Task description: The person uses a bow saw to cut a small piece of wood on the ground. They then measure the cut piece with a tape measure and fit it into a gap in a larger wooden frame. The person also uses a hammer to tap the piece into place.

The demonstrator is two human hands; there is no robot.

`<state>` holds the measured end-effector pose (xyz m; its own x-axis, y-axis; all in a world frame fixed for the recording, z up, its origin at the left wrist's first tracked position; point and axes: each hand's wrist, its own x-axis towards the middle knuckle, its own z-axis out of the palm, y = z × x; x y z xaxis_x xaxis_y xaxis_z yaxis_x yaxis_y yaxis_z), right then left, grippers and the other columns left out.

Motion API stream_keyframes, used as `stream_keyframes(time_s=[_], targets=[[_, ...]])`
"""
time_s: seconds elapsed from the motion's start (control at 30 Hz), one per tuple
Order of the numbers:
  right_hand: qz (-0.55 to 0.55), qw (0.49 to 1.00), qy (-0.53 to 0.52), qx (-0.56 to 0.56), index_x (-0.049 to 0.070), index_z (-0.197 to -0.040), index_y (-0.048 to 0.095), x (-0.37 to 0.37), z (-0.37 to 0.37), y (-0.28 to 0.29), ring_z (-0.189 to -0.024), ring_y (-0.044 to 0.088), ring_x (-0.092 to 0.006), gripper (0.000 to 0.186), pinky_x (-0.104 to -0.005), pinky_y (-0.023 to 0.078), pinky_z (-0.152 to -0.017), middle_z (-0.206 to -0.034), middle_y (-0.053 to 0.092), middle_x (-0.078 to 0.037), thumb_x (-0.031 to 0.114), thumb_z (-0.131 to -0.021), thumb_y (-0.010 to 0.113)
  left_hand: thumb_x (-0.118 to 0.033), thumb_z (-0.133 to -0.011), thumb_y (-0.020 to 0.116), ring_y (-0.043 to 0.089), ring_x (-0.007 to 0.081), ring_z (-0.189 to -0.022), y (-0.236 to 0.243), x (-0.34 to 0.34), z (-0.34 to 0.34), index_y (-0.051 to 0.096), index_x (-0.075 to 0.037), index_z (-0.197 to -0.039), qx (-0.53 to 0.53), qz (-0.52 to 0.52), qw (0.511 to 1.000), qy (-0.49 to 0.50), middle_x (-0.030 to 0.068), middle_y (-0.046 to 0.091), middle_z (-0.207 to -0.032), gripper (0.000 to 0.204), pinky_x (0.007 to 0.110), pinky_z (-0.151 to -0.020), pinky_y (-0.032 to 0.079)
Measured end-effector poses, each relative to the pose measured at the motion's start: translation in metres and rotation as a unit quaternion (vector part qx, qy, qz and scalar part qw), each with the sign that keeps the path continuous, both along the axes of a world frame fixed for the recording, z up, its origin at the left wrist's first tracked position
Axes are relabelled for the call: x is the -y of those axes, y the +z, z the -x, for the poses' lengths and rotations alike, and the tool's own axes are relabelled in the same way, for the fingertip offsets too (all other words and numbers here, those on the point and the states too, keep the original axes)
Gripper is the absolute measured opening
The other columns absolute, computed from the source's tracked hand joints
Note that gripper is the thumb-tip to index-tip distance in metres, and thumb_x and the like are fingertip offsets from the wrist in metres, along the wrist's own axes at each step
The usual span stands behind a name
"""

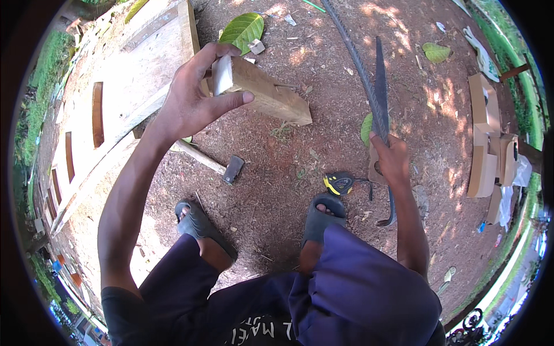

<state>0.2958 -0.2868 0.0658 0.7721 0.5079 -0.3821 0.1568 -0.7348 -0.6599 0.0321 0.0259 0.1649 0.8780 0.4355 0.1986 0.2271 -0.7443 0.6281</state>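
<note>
Left hand (193, 95) is clasping the wooden beam (266, 92) by its end, up and left of the tape measure (339, 183)! Right hand (392, 158) is gripping the saw (380, 75), right of the tape measure.

Head cam (L fisheye) looks steeply dn at ground (277, 173) nearby.

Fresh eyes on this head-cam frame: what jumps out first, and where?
First, the left hand gripping the pale end of a wooden beam, upper left of centre. Then the right hand, right of centre, closed on a long dark bar beside a saw blade. Near the right sandal, a yellow-and-black tape measure lies on the dirt.
</note>
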Motion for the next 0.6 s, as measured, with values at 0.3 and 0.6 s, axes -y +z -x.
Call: stream_keyframes(time_s=[0.3, 0.6], targets=[[0.051, 0.981, 0.120, 0.147, -0.001, -0.087, 0.070, -0.094, -0.029, -0.041, -0.063, 0.061, -0.0355, 0.039, -0.0486, 0.046, -0.064, -0.066, 0.062, -0.015, 0.037, -0.095, 0.066, -0.034, -0.096, 0.071, 0.068, 0.0258, -0.101, -0.020, 0.003, -0.016, 0.049, 0.001, -0.132, 0.101, 0.134, 0.981, 0.099, 0.0198, 0.060, -0.118, 0.054, 0.037, -0.077, 0.059], [-0.190, 0.861, 0.432, 0.188, 0.001, -0.111, 0.068, -0.093, 0.110, -0.011, -0.093, 0.066, -0.0348, 0.025, -0.0454, 0.053, -0.080, -0.102, 0.066, -0.018, 0.019, -0.094, 0.066, -0.031, -0.098, 0.067, 0.071, 0.0262, -0.089, -0.044, -0.022, -0.023, 0.049, 0.000, -0.131, 0.078, -0.004, 0.988, 0.132, 0.0214, 0.065, -0.110, 0.048, 0.039, -0.073, 0.057]])
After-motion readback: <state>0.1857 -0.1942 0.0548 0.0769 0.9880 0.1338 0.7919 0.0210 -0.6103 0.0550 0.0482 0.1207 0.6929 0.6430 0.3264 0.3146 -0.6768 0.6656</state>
